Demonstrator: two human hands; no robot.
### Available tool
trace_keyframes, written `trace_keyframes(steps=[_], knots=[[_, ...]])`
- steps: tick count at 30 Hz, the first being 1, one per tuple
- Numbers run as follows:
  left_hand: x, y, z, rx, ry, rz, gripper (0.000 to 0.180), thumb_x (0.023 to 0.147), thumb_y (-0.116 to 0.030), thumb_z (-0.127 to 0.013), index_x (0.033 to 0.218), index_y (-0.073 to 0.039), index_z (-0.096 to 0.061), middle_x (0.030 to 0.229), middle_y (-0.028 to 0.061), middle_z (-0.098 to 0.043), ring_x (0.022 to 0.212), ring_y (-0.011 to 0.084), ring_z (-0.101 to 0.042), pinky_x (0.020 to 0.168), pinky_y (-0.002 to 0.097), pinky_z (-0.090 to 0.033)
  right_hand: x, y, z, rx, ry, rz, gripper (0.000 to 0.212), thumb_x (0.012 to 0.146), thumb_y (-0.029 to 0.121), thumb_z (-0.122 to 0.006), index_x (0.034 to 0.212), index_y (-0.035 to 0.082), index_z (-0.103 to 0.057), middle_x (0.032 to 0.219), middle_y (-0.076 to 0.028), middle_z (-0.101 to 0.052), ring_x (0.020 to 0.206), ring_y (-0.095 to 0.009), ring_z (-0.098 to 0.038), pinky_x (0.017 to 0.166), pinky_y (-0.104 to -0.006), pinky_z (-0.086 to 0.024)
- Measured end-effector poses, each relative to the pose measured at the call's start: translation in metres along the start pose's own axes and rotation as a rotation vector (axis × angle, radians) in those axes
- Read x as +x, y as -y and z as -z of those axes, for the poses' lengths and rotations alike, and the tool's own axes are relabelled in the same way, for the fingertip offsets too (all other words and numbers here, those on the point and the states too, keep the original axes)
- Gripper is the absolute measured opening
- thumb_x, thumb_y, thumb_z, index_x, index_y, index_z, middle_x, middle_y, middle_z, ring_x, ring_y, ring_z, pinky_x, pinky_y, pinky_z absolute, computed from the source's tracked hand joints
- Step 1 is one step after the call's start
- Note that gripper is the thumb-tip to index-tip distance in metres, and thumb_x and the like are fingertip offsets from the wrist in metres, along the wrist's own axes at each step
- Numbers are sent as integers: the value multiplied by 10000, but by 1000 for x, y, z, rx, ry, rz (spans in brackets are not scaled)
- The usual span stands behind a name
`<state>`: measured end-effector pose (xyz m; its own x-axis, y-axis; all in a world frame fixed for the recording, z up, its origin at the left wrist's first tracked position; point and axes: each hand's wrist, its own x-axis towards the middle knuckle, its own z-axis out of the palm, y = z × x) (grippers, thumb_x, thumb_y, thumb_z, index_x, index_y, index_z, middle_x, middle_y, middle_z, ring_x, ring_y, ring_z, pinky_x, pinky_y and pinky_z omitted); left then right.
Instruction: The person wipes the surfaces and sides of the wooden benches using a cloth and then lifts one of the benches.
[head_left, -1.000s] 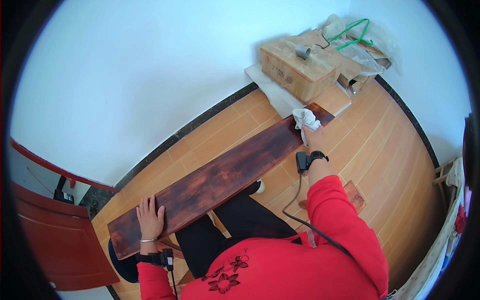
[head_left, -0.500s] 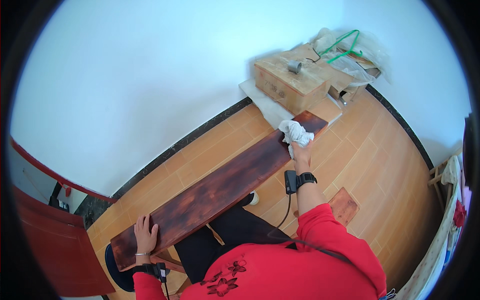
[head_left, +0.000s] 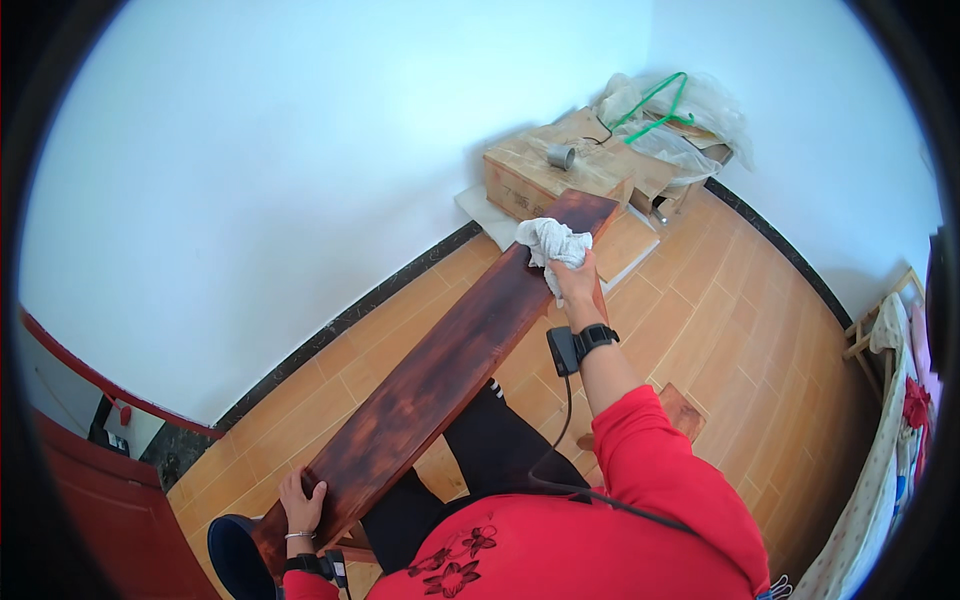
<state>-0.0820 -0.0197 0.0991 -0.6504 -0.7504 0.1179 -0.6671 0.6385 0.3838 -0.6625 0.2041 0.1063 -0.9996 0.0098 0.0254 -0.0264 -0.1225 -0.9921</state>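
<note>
A long dark reddish-brown wooden plank [head_left: 430,370] runs diagonally above my lap, from the lower left to the far upper middle. My left hand [head_left: 302,503] grips its near end, thumb on the top face and fingers at the left edge; the fingertips are partly hidden. Toward the far end, my right hand [head_left: 574,280] is closed on a crumpled white cloth [head_left: 553,243], pressed against the plank's surface. The stain on the wood looks patchy, darker in places. A black device is strapped to each wrist, with a cable running from it.
A cardboard box [head_left: 520,180] with a grey cup [head_left: 560,156] on top stands beyond the plank, beside plastic sheeting and a green hanger [head_left: 680,110]. A dark blue round seat [head_left: 235,555] is by the near end. A small wooden board [head_left: 683,412] lies on the tiled floor.
The plank has swung to a steeper angle, its far end now overlapping the box in view. Both hands moved with it, the cloth still in my right. The view shifted slightly too.
</note>
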Motion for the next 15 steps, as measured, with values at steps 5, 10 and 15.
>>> trace_keyframes(steps=[5,10,15], knots=[[-11,-24,3,133,107,166,539,774,-394,-637,1150,-20,-542,1091,178,-516,1046,351,-456,893,436,-363,23,-21,-14,-286,37,38,730,602,124,-772,1233,38,-415,1142,-178,-555,1051,-274,-558,863,-363,-461],[-30,-4,-4,32,38,80,580,793,-425,-621,1164,10,-520,1051,191,-537,1014,363,-484,890,445,-368,32,-60,-20,-244,36,143,712,607,183,-784,1207,40,-428,1152,-185,-555,1086,-301,-541,901,-372,-434],[-26,-2,1,64,116,83,653,786,-456,-632,1189,34,-480,1061,217,-544,1024,378,-488,891,462,-378,33,-52,-10,-300,88,118,725,669,134,-748,1269,34,-354,1131,-157,-549,1021,-228,-548,841,-322,-462]])
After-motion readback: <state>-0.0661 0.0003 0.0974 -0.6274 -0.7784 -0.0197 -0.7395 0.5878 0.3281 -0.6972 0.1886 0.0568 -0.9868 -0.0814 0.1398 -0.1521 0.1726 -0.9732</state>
